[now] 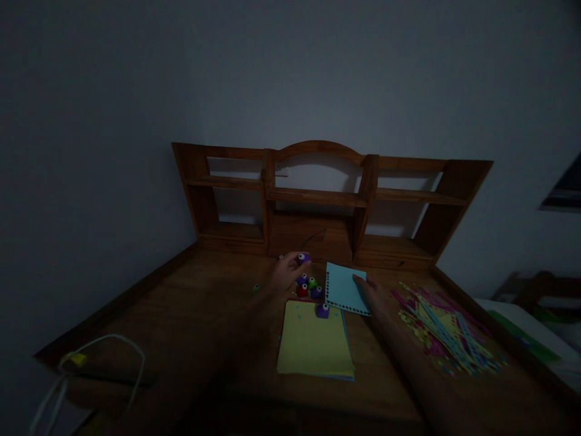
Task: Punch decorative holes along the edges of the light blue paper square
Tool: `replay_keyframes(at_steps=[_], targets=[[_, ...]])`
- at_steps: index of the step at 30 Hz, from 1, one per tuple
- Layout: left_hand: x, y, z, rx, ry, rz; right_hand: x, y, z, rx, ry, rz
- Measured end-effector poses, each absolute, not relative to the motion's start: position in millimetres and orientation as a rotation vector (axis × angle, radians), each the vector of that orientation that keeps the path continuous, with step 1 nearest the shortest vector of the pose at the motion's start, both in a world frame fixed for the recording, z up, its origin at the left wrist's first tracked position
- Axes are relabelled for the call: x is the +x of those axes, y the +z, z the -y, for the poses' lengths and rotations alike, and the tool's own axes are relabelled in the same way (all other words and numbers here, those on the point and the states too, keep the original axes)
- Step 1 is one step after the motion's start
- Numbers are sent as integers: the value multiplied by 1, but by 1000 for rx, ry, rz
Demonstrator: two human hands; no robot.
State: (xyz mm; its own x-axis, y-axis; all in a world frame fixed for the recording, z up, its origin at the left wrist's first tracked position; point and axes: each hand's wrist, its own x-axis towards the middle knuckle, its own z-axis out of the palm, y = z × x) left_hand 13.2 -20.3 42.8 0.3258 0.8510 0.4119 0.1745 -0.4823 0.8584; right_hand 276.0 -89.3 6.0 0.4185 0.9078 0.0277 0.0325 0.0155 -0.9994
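Between its fingertips my left hand pinches a small purple one-eyed figure; it looks like a hole punch, but I cannot be sure. My right hand grips a light blue sheet by its right side, and small holes run along the sheet's left and lower edges. Below the left hand sit several similar one-eyed figures, a red one and a green one among them. Another purple figure rests at the top of a stack of yellow paper.
Punched strips of coloured paper lie piled at the right of the wooden desk. A wooden shelf unit stands along the back. A white cord loops at the front left, by a small yellow thing.
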Motion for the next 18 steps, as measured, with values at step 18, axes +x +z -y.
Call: replay_keyframes(at_steps=[18], targets=[[25, 15, 41, 1503, 1052, -582, 267, 14, 95, -1280, 881, 895]])
